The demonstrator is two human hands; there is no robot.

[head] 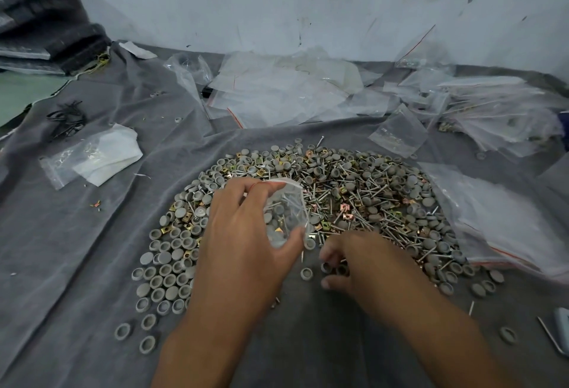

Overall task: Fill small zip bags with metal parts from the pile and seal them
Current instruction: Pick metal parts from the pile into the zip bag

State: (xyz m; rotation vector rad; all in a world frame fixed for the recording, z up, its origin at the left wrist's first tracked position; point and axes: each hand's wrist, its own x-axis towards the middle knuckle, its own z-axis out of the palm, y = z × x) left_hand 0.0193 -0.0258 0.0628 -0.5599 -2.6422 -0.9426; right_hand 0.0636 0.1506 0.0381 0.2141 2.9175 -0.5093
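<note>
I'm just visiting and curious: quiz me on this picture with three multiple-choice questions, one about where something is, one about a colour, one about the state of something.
1. Where does the stack of empty zip bags lie?
A. Beyond the pile of parts, near the wall
B. Under the left hand
C. On the person's lap

2. What colour are the round caps at the pile's near left edge?
A. Red
B. Grey
C. Blue

3. What is the state of the small zip bag in the left hand?
A. Empty and flat
B. Lying sealed on the cloth
C. Held up, with parts already inside

Answers: 1 A, the clear bags spread behind the pile below the wall. 2 B, the caps look plain grey. 3 C, the fingers grip the bag and caps show through it, while the right hand reaches into the pile.
</note>
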